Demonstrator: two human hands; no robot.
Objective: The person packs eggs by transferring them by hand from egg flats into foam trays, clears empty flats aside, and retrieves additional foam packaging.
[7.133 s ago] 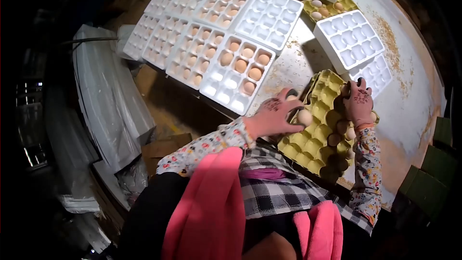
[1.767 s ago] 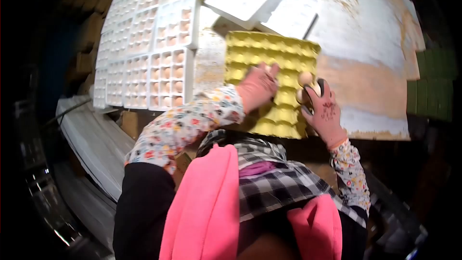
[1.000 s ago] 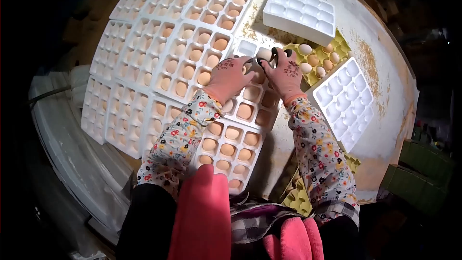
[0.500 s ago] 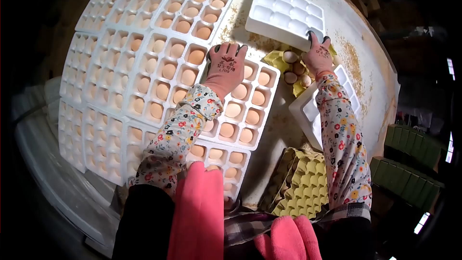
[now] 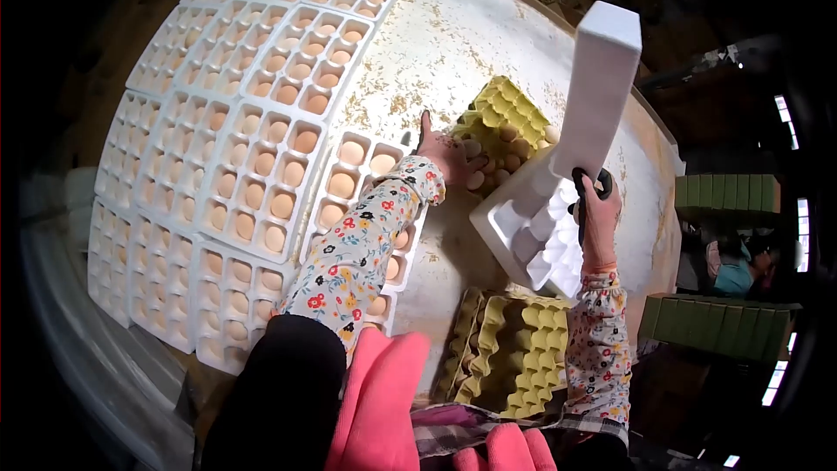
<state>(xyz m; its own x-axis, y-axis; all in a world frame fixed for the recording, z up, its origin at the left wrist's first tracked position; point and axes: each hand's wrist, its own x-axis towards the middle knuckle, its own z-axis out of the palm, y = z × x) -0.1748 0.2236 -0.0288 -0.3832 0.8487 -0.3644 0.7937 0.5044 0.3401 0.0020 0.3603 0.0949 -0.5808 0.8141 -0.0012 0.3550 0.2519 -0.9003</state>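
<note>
My right hand (image 5: 600,214), in a pink glove with dark fingertips, grips the lower end of a white foam egg tray (image 5: 602,78) tipped up on its side. Below it lies a second white foam tray (image 5: 493,231) with bare compartments. My left hand (image 5: 446,159), gloved alike, reaches to loose eggs (image 5: 512,155) beside a yellow pulp egg tray (image 5: 510,109). Its thumb stands apart and its other fingers stretch to the eggs; their tips are partly hidden. Under my left forearm is a foam tray filled with eggs (image 5: 342,183).
Rows of foam trays with eggs (image 5: 253,170) cover the table's left side. Stacked yellow pulp trays (image 5: 536,353) stand at the near edge. Chaff (image 5: 392,78) is scattered over the tabletop. Green boxes (image 5: 728,194) and what looks like a person in teal (image 5: 732,275) are at the right.
My left hand has left the egg-filled tray and moved right to the loose eggs. The foam tray at my right hand was lying flat and is now tipped up, nearer me. The view has shifted.
</note>
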